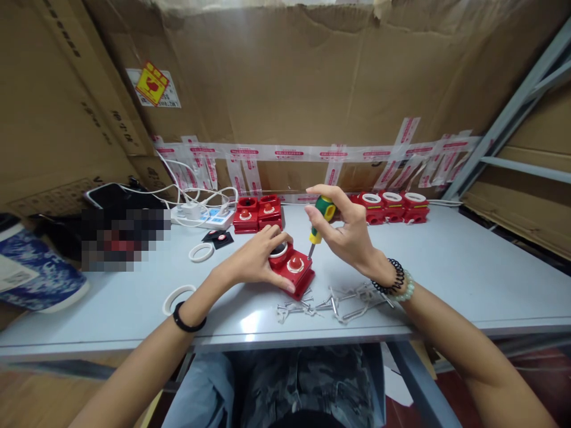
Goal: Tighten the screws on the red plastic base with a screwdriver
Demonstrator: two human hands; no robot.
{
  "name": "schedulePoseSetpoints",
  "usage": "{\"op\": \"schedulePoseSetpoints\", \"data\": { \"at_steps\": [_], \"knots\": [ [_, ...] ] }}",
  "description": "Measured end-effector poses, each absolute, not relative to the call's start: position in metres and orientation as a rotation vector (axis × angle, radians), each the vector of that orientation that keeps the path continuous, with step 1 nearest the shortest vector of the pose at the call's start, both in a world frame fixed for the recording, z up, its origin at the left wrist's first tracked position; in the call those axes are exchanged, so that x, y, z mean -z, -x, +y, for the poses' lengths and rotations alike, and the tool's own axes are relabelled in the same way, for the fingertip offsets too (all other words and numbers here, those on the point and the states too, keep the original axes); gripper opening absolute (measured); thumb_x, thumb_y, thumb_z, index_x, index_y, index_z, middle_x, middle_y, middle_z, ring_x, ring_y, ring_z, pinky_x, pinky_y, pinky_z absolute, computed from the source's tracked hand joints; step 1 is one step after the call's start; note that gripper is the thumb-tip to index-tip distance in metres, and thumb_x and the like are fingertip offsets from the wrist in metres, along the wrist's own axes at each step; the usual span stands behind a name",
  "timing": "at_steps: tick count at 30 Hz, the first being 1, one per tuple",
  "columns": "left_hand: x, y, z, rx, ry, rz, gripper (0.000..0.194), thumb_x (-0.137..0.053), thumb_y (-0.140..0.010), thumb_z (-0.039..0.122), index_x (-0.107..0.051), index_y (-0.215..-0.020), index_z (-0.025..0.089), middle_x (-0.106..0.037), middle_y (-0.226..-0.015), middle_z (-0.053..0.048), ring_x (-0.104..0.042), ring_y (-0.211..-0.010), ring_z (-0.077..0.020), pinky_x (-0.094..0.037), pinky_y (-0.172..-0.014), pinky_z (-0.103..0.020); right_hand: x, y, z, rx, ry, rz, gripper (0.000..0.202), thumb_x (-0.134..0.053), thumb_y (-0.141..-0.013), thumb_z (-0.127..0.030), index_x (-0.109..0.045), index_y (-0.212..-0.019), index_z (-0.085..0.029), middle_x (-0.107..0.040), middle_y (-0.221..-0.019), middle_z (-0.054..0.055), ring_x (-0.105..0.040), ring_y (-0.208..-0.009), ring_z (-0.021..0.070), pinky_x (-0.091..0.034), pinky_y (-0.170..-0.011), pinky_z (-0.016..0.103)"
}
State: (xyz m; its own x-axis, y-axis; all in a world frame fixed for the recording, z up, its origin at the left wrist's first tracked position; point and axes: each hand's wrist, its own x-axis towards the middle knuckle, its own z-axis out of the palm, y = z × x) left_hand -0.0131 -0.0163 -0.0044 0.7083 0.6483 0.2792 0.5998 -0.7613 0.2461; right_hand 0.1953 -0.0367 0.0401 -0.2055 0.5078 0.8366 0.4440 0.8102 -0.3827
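My left hand (263, 258) is closed around a red box-shaped housing (301, 276) and steadies it on the table. A red dome and a white ring show on the housing's top face. In my right hand (345, 229) is a screwdriver (324, 215) with a green and yellow handle, held slightly tilted. Its tip meets the housing at a screw near the far right corner. Loose screws (334, 303), with whitish strands among them, lie on the table just in front of and right of the housing.
Similar red housings (257, 215) stand behind my left hand, and several more with white rings (392, 208) line the back right. Two loose white rings (201, 252) lie at left. A power strip (203, 215) with cables and a blue patterned cup (40, 267) stand farther left.
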Motion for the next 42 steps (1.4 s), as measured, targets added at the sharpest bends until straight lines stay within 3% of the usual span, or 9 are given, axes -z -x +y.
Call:
{"op": "schedulePoseSetpoints", "data": {
  "at_steps": [7, 12, 16, 21, 25, 28, 34, 39, 42],
  "knots": [
    [0.0029, 0.0123, -0.0171, -0.571, -2.754, 1.007, 0.078, -0.070, -0.054, 0.077, -0.055, -0.105, 0.020, -0.047, -0.095, -0.005, -0.047, -0.090, -0.0260, -0.046, -0.080, -0.041, -0.0427, -0.2011, -0.0387, -0.081, 0.740, -1.984, 0.043, -0.041, -0.092, -0.025, -0.041, -0.135, -0.026, -0.065, -0.107, 0.003, -0.060, -0.070, 0.0129, -0.052, -0.067, 0.031],
    [0.0035, 0.0124, -0.0171, -0.558, -2.760, 1.018, 0.081, -0.070, -0.054, 0.077, -0.055, -0.108, 0.018, -0.048, -0.098, -0.007, -0.048, -0.093, -0.0281, -0.046, -0.082, -0.043, -0.0409, -0.1992, -0.0345, 0.042, 0.762, -1.962, 0.034, -0.054, -0.089, -0.029, -0.053, -0.122, -0.022, -0.068, -0.092, 0.001, -0.055, -0.057, 0.0094, -0.047, -0.057, 0.026],
    [0.0053, 0.0131, -0.0163, -0.567, -2.776, 1.022, 0.082, -0.069, -0.054, 0.078, -0.054, -0.110, 0.019, -0.048, -0.105, -0.009, -0.048, -0.098, -0.0293, -0.045, -0.085, -0.043, -0.0383, -0.1971, -0.0343, 0.305, 0.828, -1.880, 0.035, -0.060, -0.085, -0.035, -0.058, -0.117, -0.021, -0.069, -0.094, 0.004, -0.057, -0.067, 0.0135, -0.046, -0.060, 0.028],
    [0.0061, 0.0134, -0.0151, -0.547, -2.787, 1.023, 0.082, -0.068, -0.054, 0.079, -0.054, -0.108, 0.018, -0.046, -0.098, -0.007, -0.048, -0.093, -0.0276, -0.046, -0.081, -0.042, -0.0425, -0.2019, -0.0359, -0.092, 0.710, -2.045, 0.044, -0.042, -0.091, -0.024, -0.041, -0.135, -0.025, -0.064, -0.109, 0.004, -0.061, -0.077, 0.0145, -0.051, -0.069, 0.031],
    [0.0071, 0.0137, -0.0148, -0.560, -2.774, 1.025, 0.082, -0.069, -0.053, 0.078, -0.053, -0.109, 0.020, -0.046, -0.103, -0.008, -0.048, -0.096, -0.0280, -0.046, -0.084, -0.043, -0.0419, -0.1992, -0.0341, -0.100, 0.741, -2.014, 0.037, -0.053, -0.089, -0.029, -0.049, -0.126, -0.023, -0.065, -0.089, -0.001, -0.055, -0.056, 0.0088, -0.048, -0.057, 0.025],
    [0.0069, 0.0131, -0.0157, -0.572, -2.764, 1.033, 0.083, -0.069, -0.052, 0.078, -0.054, -0.110, 0.020, -0.047, -0.108, -0.010, -0.049, -0.098, -0.0295, -0.045, -0.085, -0.044, -0.0388, -0.1959, -0.0318, 0.156, 0.830, -1.907, 0.033, -0.061, -0.085, -0.036, -0.057, -0.114, -0.021, -0.064, -0.079, -0.001, -0.055, -0.061, 0.0116, -0.046, -0.058, 0.027],
    [0.0076, 0.0102, -0.0160, -0.541, -2.793, 1.102, 0.087, -0.067, -0.049, 0.082, -0.056, -0.110, 0.020, -0.050, -0.103, -0.010, -0.049, -0.095, -0.0310, -0.044, -0.083, -0.045, -0.0441, -0.2008, -0.0303, -0.226, 0.725, -2.057, 0.041, -0.042, -0.092, -0.023, -0.041, -0.133, -0.026, -0.064, -0.099, 0.001, -0.059, -0.070, 0.0116, -0.051, -0.066, 0.028],
    [0.0118, 0.0094, -0.0140, -0.518, -2.839, 1.132, 0.087, -0.067, -0.048, 0.082, -0.056, -0.109, 0.021, -0.050, -0.109, -0.011, -0.049, -0.100, -0.0336, -0.044, -0.085, -0.046, -0.0432, -0.1984, -0.0302, -0.136, 0.729, -1.987, 0.036, -0.060, -0.086, -0.030, -0.053, -0.121, -0.022, -0.066, -0.098, 0.001, -0.053, -0.057, 0.0081, -0.050, -0.059, 0.026],
    [0.0118, 0.0094, -0.0143, -0.489, -2.843, 1.161, 0.088, -0.067, -0.048, 0.083, -0.055, -0.111, 0.022, -0.050, -0.110, -0.012, -0.049, -0.102, -0.0354, -0.043, -0.087, -0.046, -0.0416, -0.1980, -0.0302, -0.025, 0.769, -1.938, 0.034, -0.061, -0.085, -0.034, -0.055, -0.117, -0.023, -0.066, -0.101, 0.002, -0.056, -0.066, 0.0109, -0.051, -0.065, 0.028]
  ]
}}
